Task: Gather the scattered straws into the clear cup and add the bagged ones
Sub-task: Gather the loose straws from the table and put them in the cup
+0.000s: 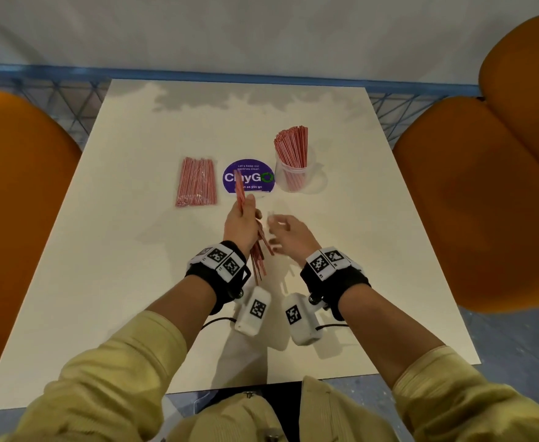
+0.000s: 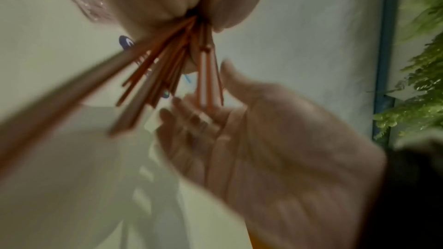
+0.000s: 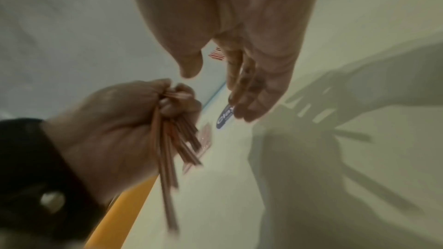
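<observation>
My left hand (image 1: 244, 218) grips a loose bunch of red-and-white straws (image 1: 257, 250) above the middle of the white table (image 1: 134, 282); the straws fan out below the fist (image 2: 167, 67) (image 3: 172, 145). My right hand (image 1: 282, 231) hovers just to its right with fingers straight and relaxed, holding nothing (image 3: 242, 82) (image 2: 239, 130). A clear cup (image 1: 295, 177) packed with upright straws stands farther back to the right. A clear bag of straws (image 1: 196, 181) lies flat at the back left.
A round purple sticker (image 1: 249, 177) sits on the table between the bag and the cup. Orange chairs (image 1: 16, 202) (image 1: 484, 202) flank the table on both sides. A blue railing (image 1: 261, 78) runs behind the far edge.
</observation>
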The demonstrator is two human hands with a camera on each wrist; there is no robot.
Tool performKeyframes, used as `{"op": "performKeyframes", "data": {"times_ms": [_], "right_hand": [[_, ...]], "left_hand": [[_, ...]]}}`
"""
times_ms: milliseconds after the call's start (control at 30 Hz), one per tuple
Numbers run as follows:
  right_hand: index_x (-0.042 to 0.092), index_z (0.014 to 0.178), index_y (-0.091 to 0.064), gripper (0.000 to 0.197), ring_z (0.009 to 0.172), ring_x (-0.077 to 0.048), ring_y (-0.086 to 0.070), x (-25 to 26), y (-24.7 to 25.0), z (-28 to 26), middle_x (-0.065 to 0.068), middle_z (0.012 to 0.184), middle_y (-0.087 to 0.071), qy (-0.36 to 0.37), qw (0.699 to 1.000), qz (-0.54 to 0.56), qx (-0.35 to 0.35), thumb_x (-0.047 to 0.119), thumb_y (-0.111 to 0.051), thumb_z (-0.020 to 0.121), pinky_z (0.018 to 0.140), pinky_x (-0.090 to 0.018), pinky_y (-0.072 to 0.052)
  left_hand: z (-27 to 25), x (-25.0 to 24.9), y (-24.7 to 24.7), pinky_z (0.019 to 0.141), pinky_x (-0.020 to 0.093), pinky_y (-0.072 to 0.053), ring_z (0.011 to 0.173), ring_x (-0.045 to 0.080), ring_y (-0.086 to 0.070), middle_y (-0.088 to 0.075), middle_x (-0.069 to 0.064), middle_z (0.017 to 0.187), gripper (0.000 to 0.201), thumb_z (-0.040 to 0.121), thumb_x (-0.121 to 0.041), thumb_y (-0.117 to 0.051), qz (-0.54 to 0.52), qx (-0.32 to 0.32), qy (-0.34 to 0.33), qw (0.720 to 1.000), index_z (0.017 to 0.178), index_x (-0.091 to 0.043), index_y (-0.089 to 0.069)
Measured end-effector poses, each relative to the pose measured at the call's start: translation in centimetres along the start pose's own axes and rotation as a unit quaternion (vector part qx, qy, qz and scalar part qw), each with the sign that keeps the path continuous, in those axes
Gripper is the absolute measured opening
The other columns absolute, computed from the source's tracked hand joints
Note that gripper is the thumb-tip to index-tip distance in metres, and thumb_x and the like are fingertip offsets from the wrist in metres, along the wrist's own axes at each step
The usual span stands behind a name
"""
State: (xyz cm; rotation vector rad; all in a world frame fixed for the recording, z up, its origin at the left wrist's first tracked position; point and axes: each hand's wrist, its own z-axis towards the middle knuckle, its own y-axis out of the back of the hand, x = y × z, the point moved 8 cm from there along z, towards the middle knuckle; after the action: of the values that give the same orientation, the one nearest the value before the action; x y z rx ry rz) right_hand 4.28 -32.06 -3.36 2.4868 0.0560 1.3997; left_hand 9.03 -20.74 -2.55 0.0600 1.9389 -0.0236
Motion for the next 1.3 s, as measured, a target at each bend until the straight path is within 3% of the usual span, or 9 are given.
{"op": "performKeyframes", "data": {"times_ms": [167, 300, 467, 600, 667, 767, 900, 1067, 1300], "right_hand": [[0.003, 0.101, -0.052, 0.063, 0.069, -0.026, -0.059, -3.0, -3.1, -2.0, -0.015, 0.081, -0.06, -0.18, 0.95, 0.237, 0.093, 0.059, -0.023, 0.093, 0.066, -0.036, -0.054], [0.012, 0.082, -0.048, 0.062, 0.048, -0.011, -0.034, -1.4, -4.0, -2.2, -0.004, 0.066, -0.048, -0.169, 0.936, 0.273, 0.144, 0.064, -0.016, 0.092, 0.046, -0.02, -0.025], [0.015, 0.077, -0.047, 0.015, 0.044, -0.008, -0.032, 1.0, -3.2, -2.0, -0.004, 0.068, -0.045, -0.083, 0.946, 0.265, 0.164, 0.013, -0.039, 0.089, 0.037, -0.015, -0.022], [0.02, 0.098, -0.047, 0.012, 0.054, -0.009, -0.038, 2.8, -2.4, -1.4, 0.003, 0.067, -0.048, 0.065, 0.992, -0.023, 0.101, 0.015, -0.036, 0.096, 0.046, -0.017, -0.029], [0.018, 0.098, -0.045, 0.01, 0.057, -0.009, -0.04, 3.3, -2.3, -1.3, 0.004, 0.066, -0.046, 0.131, 0.983, -0.102, 0.078, 0.022, -0.035, 0.099, 0.055, -0.019, -0.032], [0.021, 0.095, -0.044, 0.012, 0.059, -0.009, -0.04, 3.3, -2.0, -1.2, 0.005, 0.066, -0.043, 0.157, 0.98, -0.102, 0.065, 0.02, -0.033, 0.1, 0.06, -0.021, -0.034], [0.027, 0.073, -0.038, 0.027, 0.061, -0.01, -0.041, 3.0, -1.9, -0.8, 0.005, 0.066, -0.043, 0.154, 0.978, -0.122, 0.078, 0.027, -0.033, 0.1, 0.064, -0.025, -0.035], [0.025, 0.07, -0.037, 0.03, 0.056, -0.008, -0.04, 2.9, -1.4, -0.3, 0.006, 0.062, -0.041, 0.146, 0.977, -0.128, 0.085, 0.031, -0.035, 0.099, 0.058, -0.021, -0.032], [0.024, 0.07, -0.043, 0.031, 0.041, 0.001, -0.042, 3.9, -0.1, 0.7, 0.009, 0.06, -0.045, 0.122, 0.986, -0.081, 0.075, 0.033, -0.036, 0.099, 0.051, -0.017, -0.031]], "left_hand": [[0.2, -2.0, 0.8, 0.052, 0.024, -0.036, 0.05, 0.01, -0.036, -0.04, -0.002, 0.059, 0.025, 0.1, -0.033, -0.035, -0.095, -0.056, -0.018, 0.994, 0.08, -0.025, -0.046], [-0.4, -2.3, 0.0, 0.055, 0.022, -0.038, 0.052, 0.009, -0.036, -0.036, -0.004, 0.061, 0.022, 0.1, -0.033, -0.037, -0.086, -0.037, -0.04, 0.995, 0.082, -0.024, -0.045], [-0.5, -1.9, -0.7, 0.047, 0.023, -0.039, 0.049, 0.011, -0.043, -0.046, -0.003, 0.059, 0.03, 0.099, -0.038, -0.035, -0.05, -0.005, -0.021, 0.999, 0.089, -0.011, -0.045], [-0.6, -1.5, -1.4, 0.04, 0.018, -0.038, 0.054, 0.015, -0.051, -0.061, -0.001, 0.071, 0.04, 0.099, -0.039, -0.035, -0.04, 0.022, 0.034, 0.998, 0.082, -0.007, -0.054], [-0.8, -1.7, -1.9, 0.057, 0.026, -0.044, 0.068, 0.019, -0.056, -0.065, 0.0, 0.085, 0.038, 0.099, -0.034, -0.037, -0.038, 0.046, 0.038, 0.997, 0.074, -0.012, -0.054], [-0.9, -2.3, -2.2, 0.083, 0.028, -0.043, 0.09, 0.015, -0.056, -0.065, 0.0, 0.101, 0.032, 0.097, -0.029, -0.043, -0.02, 0.051, 0.018, 0.998, 0.1, -0.006, -0.065], [0.3, -4.7, -1.0, 0.073, 0.03, -0.047, 0.068, 0.012, -0.057, -0.066, 0.0, 0.092, 0.013, 0.095, -0.025, -0.048, -0.047, -0.011, -0.064, 0.997, 0.105, -0.018, -0.052], [1.7, -7.7, 0.3, 0.06, 0.024, -0.048, 0.061, 0.011, -0.056, -0.069, 0.004, 0.087, 0.041, 0.098, -0.018, -0.038, 0.045, -0.083, -0.167, 0.981, 0.136, -0.028, -0.029], [3.1, -7.8, -1.5, 0.076, 0.041, -0.054, 0.079, 0.03, -0.062, -0.061, 0.003, 0.082, 0.016, 0.099, -0.025, -0.034, 0.092, -0.076, -0.186, 0.975, 0.099, -0.02, -0.049]]}}
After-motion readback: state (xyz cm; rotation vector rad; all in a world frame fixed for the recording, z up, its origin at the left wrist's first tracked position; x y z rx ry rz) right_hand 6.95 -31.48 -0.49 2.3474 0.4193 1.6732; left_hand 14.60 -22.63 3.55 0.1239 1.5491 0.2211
